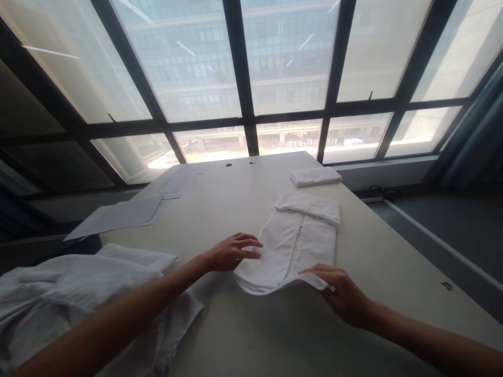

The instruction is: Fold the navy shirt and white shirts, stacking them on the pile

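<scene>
Right hand (pixel 342 294), seen in the head view, grips the near right edge of the folded white cloth garment with a lengthwise centre seam (pixel 314 243), thumb and fingers pinching the raised hem. Left hand (pixel 236 252) is loosely spread at the garment's left edge; whether its fingertips bear on the cloth cannot be told. The garment lies on the right-hand part of the pale smooth tabletop (pixel 220 204), its far end turned over in a band, its near edge lifted in a curve. Beyond it rests a flat white folded cloth bundle (pixel 316 177); a loose crumpled white cloth heap (pixel 78 288) lies near the left forearm. Risks, in judgement: uneven pull from the right hand could skew the layers; light left-hand contact could let the garment slide; a sweeping left forearm could drag the heap.
</scene>
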`<action>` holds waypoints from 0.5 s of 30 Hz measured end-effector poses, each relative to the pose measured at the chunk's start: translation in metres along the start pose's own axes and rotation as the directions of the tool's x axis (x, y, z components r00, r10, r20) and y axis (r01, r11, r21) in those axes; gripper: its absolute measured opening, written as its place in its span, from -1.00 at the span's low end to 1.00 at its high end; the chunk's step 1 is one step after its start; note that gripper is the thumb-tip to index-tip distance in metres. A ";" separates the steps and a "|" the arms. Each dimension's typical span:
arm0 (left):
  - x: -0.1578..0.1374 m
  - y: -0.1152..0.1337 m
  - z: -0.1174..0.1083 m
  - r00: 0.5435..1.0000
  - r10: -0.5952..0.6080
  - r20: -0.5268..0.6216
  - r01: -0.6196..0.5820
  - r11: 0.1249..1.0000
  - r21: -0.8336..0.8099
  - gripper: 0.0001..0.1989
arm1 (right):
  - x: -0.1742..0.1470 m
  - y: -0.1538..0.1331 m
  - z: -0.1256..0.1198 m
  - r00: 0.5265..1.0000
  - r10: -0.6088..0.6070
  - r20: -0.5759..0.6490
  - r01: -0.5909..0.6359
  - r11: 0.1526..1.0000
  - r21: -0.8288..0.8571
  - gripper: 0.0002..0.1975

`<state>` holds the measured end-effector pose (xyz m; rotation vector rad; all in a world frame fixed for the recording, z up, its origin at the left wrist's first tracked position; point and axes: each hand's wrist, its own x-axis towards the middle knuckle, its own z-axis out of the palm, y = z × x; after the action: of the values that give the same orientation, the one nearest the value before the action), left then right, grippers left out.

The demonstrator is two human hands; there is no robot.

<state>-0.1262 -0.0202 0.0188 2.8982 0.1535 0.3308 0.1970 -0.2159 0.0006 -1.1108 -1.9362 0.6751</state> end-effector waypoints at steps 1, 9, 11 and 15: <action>0.006 0.002 -0.001 0.999 -0.006 -0.034 0.003 0.997 -0.083 -0.68 | 0.001 0.003 -0.006 0.995 0.086 -0.049 -0.083 0.995 0.057 -0.65; 0.063 -0.025 0.000 0.817 -0.575 0.046 0.414 0.529 -0.741 -0.39 | 0.035 0.056 -0.052 0.736 0.581 -0.348 -0.449 0.803 0.391 -0.50; 0.077 -0.035 0.006 0.737 -0.668 0.098 0.457 0.388 -0.800 -0.34 | 0.043 0.072 -0.056 0.686 0.621 -0.379 -0.493 0.780 0.385 -0.54; 0.094 -0.045 0.018 0.604 -0.773 0.195 0.553 0.231 -0.800 -0.30 | 0.049 0.100 -0.059 0.701 0.594 -0.394 -0.501 0.804 0.321 -0.54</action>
<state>-0.0345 0.0322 0.0116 1.5929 0.9983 0.4321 0.2768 -0.1220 -0.0241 -1.5824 -1.0773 0.7857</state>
